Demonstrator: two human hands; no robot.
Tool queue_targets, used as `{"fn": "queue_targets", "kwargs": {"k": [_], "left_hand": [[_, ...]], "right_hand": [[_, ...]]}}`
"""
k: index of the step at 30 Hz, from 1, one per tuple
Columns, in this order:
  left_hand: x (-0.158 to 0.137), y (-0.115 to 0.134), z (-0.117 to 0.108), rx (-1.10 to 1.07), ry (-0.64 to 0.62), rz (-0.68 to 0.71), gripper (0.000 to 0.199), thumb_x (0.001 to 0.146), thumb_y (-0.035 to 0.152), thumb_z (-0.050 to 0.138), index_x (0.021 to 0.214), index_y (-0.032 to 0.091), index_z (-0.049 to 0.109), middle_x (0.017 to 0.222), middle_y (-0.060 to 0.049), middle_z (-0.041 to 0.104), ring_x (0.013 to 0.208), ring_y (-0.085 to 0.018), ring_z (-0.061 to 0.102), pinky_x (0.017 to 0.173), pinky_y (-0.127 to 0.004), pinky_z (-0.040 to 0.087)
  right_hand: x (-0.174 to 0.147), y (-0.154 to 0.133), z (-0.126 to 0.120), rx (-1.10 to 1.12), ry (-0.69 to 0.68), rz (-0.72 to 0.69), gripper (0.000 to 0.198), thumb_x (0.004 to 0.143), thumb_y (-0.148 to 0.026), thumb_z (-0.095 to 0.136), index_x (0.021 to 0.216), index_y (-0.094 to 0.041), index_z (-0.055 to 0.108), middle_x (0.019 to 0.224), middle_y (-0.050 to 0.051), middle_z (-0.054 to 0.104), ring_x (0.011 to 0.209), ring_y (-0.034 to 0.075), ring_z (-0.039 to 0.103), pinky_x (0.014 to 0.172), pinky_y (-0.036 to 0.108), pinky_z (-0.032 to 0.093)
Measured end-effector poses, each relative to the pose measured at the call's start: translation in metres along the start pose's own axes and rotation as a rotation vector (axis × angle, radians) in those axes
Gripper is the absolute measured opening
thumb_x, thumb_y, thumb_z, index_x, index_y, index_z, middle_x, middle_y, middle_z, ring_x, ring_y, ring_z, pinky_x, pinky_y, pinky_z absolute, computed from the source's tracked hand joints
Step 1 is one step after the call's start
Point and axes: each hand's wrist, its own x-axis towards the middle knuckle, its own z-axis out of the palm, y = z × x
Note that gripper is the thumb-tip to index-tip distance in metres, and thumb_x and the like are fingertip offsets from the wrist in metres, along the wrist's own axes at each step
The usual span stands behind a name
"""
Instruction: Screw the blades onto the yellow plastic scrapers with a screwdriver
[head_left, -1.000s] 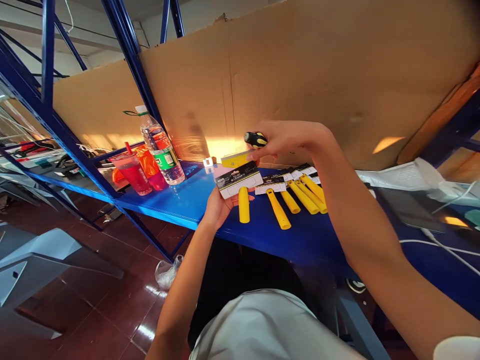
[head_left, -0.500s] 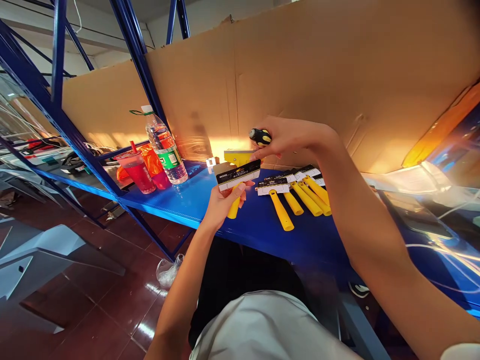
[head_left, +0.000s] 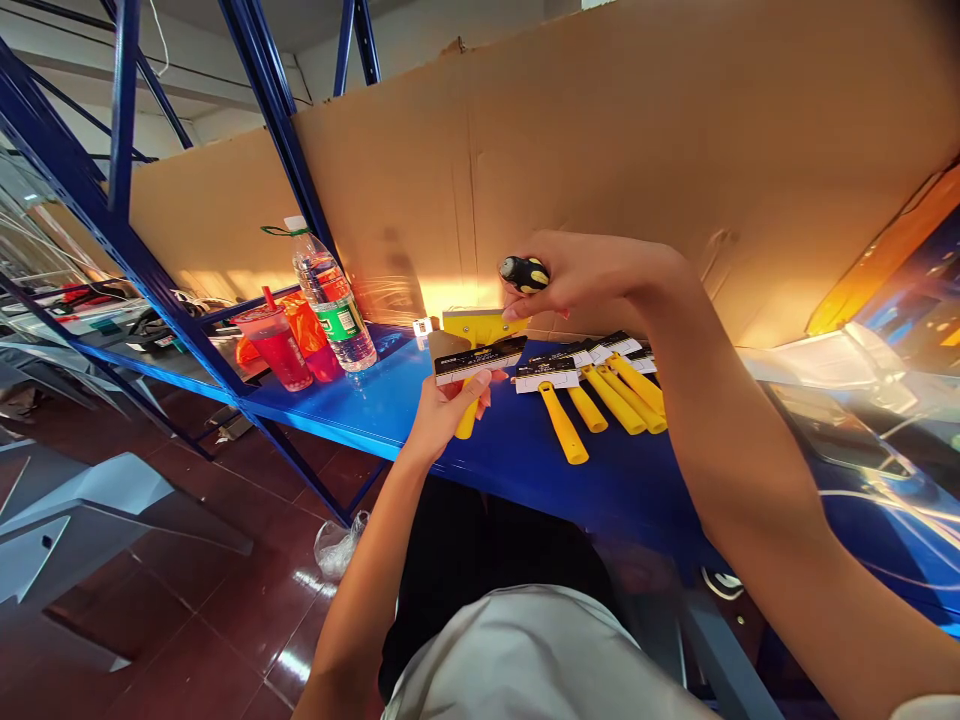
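My left hand [head_left: 441, 408] grips a yellow-handled scraper [head_left: 474, 328] upright above the blue shelf. A black and white printed card [head_left: 480, 360] lies across the scraper below its yellow head, near my left thumb. My right hand [head_left: 564, 272] is closed around a screwdriver [head_left: 523, 273] with a black and yellow handle. Its shaft is hidden from view. The right fingertips touch the right end of the scraper's head. Just right of the held scraper, several more yellow-handled scrapers [head_left: 564, 425] lie in a row, with black and white cards on their heads.
The blue shelf [head_left: 360, 410] backs onto a cardboard panel [head_left: 600, 130]. At left stand a clear water bottle [head_left: 334, 305] and a red cup with a straw [head_left: 276, 348]. A blue upright post [head_left: 285, 130] rises behind them. A flat dark panel and white cables lie at right.
The printed card has tipped and shifted slightly down, exposing more of the scraper's yellow head. My right fingertips have moved slightly with the screwdriver; both hands keep their holds.
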Motion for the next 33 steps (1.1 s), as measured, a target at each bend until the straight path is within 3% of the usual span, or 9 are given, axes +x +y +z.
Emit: {"fn": "queue_targets", "kwargs": {"k": [4, 9, 12, 15, 18, 21, 25, 29, 33], "left_hand": [[-0.002, 0.001, 0.003, -0.008, -0.009, -0.026, 0.045, 0.096, 0.059, 0.083, 0.102, 0.015, 0.085, 0.088, -0.011, 0.079, 0.057, -0.013, 0.059, 0.052, -0.029, 0.049], [-0.006, 0.009, 0.008, -0.044, 0.019, -0.04, 0.054, 0.095, 0.069, 0.08, 0.1, 0.015, 0.083, 0.088, -0.011, 0.08, 0.048, -0.009, 0.052, 0.043, -0.027, 0.041], [-0.006, 0.01, 0.008, -0.068, 0.023, -0.065, 0.059, 0.096, 0.074, 0.076, 0.095, 0.016, 0.082, 0.075, -0.008, 0.073, 0.047, -0.01, 0.05, 0.041, -0.027, 0.038], [-0.004, 0.01, 0.006, -0.135, 0.026, -0.133, 0.065, 0.097, 0.08, 0.069, 0.085, 0.017, 0.076, 0.062, -0.004, 0.061, 0.043, -0.01, 0.046, 0.037, -0.025, 0.033], [-0.001, 0.013, 0.004, -0.343, 0.018, -0.208, 0.064, 0.098, 0.08, 0.067, 0.078, 0.02, 0.065, 0.057, 0.002, 0.05, 0.04, -0.007, 0.035, 0.032, -0.02, 0.026], [0.0, 0.016, 0.0, -0.571, -0.086, -0.297, 0.061, 0.107, 0.068, 0.062, 0.069, 0.022, 0.051, 0.052, 0.005, 0.036, 0.038, -0.007, 0.024, 0.029, -0.017, 0.021], [-0.005, 0.012, -0.004, -0.767, -0.212, -0.4, 0.059, 0.116, 0.04, 0.048, 0.062, 0.022, 0.035, 0.045, 0.006, 0.024, 0.034, -0.009, 0.013, 0.025, -0.016, 0.014], [-0.01, 0.001, -0.002, -0.806, -0.3, -0.487, 0.066, 0.114, 0.044, 0.048, 0.055, 0.024, 0.027, 0.038, 0.007, 0.015, 0.027, -0.008, 0.006, 0.023, -0.018, 0.01], [-0.013, 0.0, 0.008, -0.731, -0.438, -0.535, 0.069, 0.113, 0.048, 0.047, 0.05, 0.023, 0.032, 0.036, 0.004, 0.021, 0.025, -0.009, 0.015, 0.024, -0.019, 0.02]], "right_hand": [[0.002, -0.006, 0.004, -0.008, 0.053, 0.013, 0.032, 0.083, -0.047, 0.091, 0.081, -0.024, 0.068, 0.074, -0.001, 0.069, 0.064, 0.018, 0.06, 0.059, 0.035, 0.04], [0.003, -0.011, 0.008, -0.017, 0.028, -0.008, 0.032, 0.083, -0.045, 0.093, 0.083, -0.024, 0.069, 0.07, 0.0, 0.066, 0.063, 0.018, 0.059, 0.058, 0.034, 0.039], [0.004, -0.015, 0.01, -0.008, 0.012, -0.04, 0.026, 0.088, -0.042, 0.089, 0.084, -0.024, 0.07, 0.069, -0.002, 0.064, 0.059, 0.016, 0.057, 0.057, 0.033, 0.038], [0.004, -0.018, 0.01, 0.009, 0.013, -0.052, 0.031, 0.091, -0.048, 0.087, 0.083, -0.024, 0.069, 0.069, -0.001, 0.065, 0.06, 0.016, 0.057, 0.058, 0.033, 0.038], [0.004, -0.021, 0.01, 0.036, 0.029, -0.045, 0.045, 0.093, -0.063, 0.083, 0.08, -0.023, 0.067, 0.066, 0.0, 0.063, 0.062, 0.017, 0.057, 0.06, 0.033, 0.038], [0.005, -0.023, 0.011, 0.055, 0.062, -0.053, 0.045, 0.093, -0.068, 0.081, 0.09, -0.024, 0.073, 0.066, -0.002, 0.059, 0.062, 0.016, 0.054, 0.061, 0.032, 0.036], [0.009, -0.026, 0.015, 0.065, 0.073, -0.163, 0.044, 0.087, -0.06, 0.089, 0.111, -0.025, 0.079, 0.081, -0.001, 0.066, 0.075, 0.016, 0.056, 0.067, 0.032, 0.037], [0.011, -0.032, 0.02, 0.056, 0.007, -0.191, 0.037, 0.086, -0.052, 0.089, 0.107, -0.023, 0.079, 0.085, 0.001, 0.07, 0.082, 0.019, 0.059, 0.071, 0.033, 0.038], [0.009, -0.037, 0.022, 0.036, -0.042, -0.142, 0.024, 0.087, -0.042, 0.087, 0.095, -0.021, 0.077, 0.082, 0.001, 0.07, 0.076, 0.018, 0.058, 0.069, 0.034, 0.039]]}}
